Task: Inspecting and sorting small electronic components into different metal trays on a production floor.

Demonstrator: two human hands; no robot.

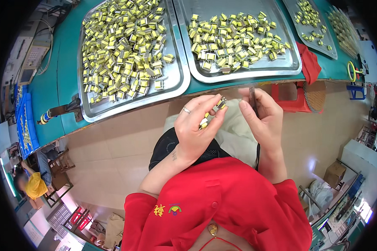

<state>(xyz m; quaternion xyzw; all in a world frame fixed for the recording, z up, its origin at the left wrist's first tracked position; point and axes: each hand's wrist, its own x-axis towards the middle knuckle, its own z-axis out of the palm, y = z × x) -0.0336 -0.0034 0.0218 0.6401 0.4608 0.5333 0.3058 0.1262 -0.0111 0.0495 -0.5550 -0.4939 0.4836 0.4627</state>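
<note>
My left hand pinches a small yellow-wrapped transformer with metal pins between thumb and fingertips. Another yellow transformer shows lower down, within the curled fingers. Close by on the right, my right hand is closed on a thin dark flat tool, held upright between thumb and fingers; its exact kind does not show. Both hands are above my lap, just in front of the bench edge. Beyond them, a metal tray carries many similar transformers, and a fuller metal tray lies left of it.
The green bench has a dark-handled tool at its left edge. A third tray and a red cloth are at the right. Under the bench is a red stool. A person in yellow sits far left.
</note>
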